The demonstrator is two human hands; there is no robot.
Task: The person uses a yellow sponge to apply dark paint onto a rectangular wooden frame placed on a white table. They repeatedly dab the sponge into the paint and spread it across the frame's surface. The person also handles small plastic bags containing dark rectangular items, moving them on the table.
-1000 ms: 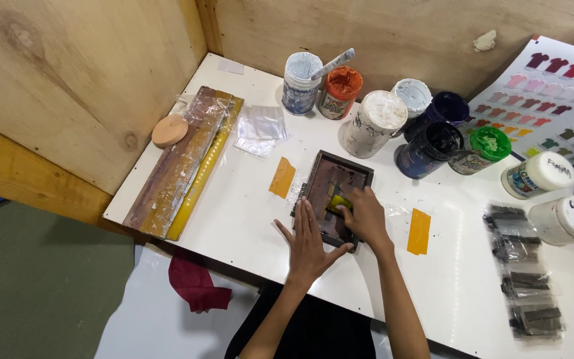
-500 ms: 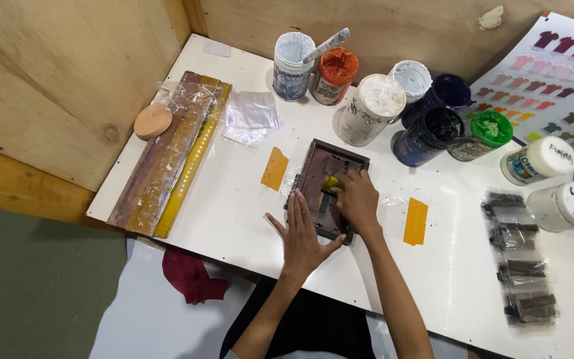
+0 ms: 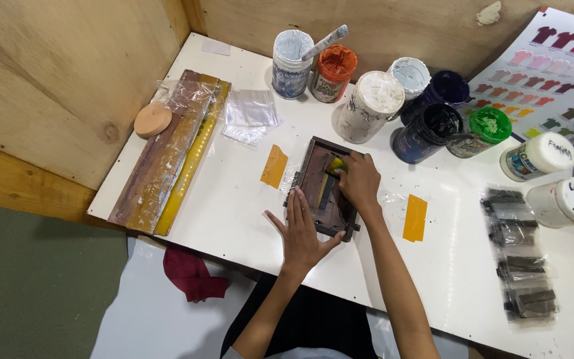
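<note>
Small dark-framed printing screen (image 3: 323, 188) lies flat near the middle of the white tabletop (image 3: 234, 199); all places below are given from this screen.

Right hand (image 3: 360, 181) rests on the screen's far right part, its grip clenched over a small yellow-green tool (image 3: 337, 165), probably a squeegee or scraper, pressed against the mesh. The tool sits at the far end of the screen. My reading: a stroke across the mesh is in hand, with most of the mesh toward the near end not yet covered. I cannot tell whether ink has passed through.

Left hand (image 3: 302, 234) lies flat, fingers spread, grasping nothing; the fingertips press on the screen's near left edge, seemingly bracing it.

Orange tape strips: one (image 3: 274, 166) just left of the screen, one (image 3: 415, 217) to its right, a little apart. Crinkled clear film shows at the screen's edges.

Beyond the screen, a cluster of ink pots: an open orange one (image 3: 331, 72), a white-lidded one (image 3: 370, 104), an open dark one (image 3: 426, 132) and a green-lidded one (image 3: 481, 131).

Far left: long wooden boards (image 3: 167, 153) wrapped in film. Far right: a row of small dark printed pieces (image 3: 519, 272) in clear sleeves, judged to be finished output. Below the tabletop's near edge, a dark red rag (image 3: 191, 272).
</note>
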